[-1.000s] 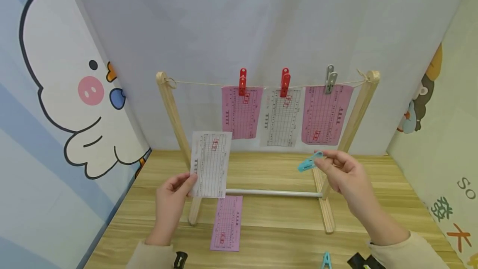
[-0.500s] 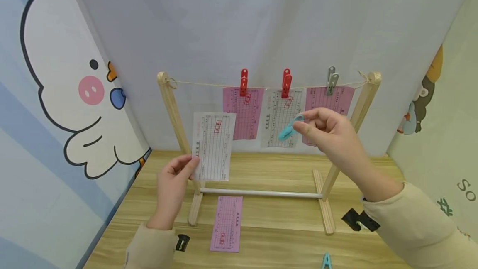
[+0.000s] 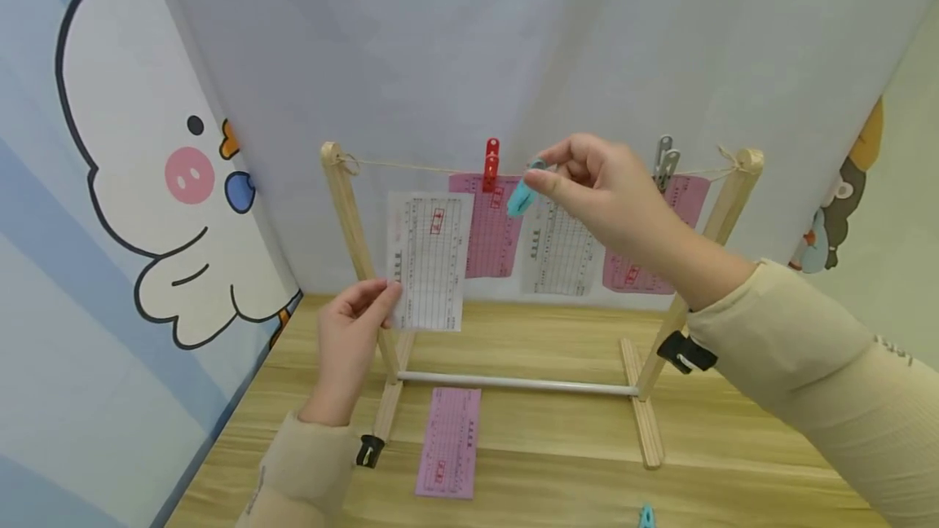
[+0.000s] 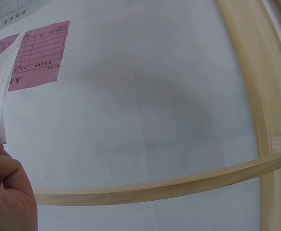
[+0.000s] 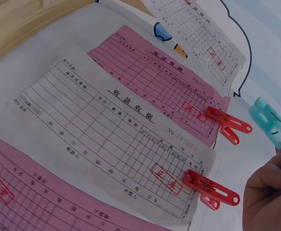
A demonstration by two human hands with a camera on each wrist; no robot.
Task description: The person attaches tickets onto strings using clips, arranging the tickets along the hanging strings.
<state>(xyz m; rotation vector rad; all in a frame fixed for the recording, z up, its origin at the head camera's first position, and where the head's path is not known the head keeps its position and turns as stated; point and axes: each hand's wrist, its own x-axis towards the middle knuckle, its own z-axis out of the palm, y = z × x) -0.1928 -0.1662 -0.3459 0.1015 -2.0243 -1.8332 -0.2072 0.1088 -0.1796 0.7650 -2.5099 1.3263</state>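
Observation:
My left hand (image 3: pixel 354 341) pinches the left edge of a white receipt slip (image 3: pixel 431 267), held upright just below the string at the rack's left side. Between thumb and fingers of my right hand (image 3: pixel 597 186) is a light blue clothespin (image 3: pixel 522 197), tilted, in front of the hanging slips. On the string hang a pink slip (image 3: pixel 490 239) under a red clothespin (image 3: pixel 491 165), a white slip (image 5: pixel 121 139) under another red clothespin (image 5: pixel 211 188), and a pink slip (image 3: pixel 638 277) under a grey clothespin (image 3: pixel 666 165). My right hand hides the second red clothespin in the head view.
The wooden rack's left post (image 3: pixel 352 226), right post (image 3: pixel 722 210) and white crossbar (image 3: pixel 517 382) stand on the wooden table (image 3: pixel 557 463). A pink slip (image 3: pixel 449 442) lies in front. A light blue clothespin (image 3: pixel 646 517) sits at the front edge of view.
My right hand has carried the blue clothespin up and left, towards the string. My left hand has raised the white slip. The view has shifted slightly.

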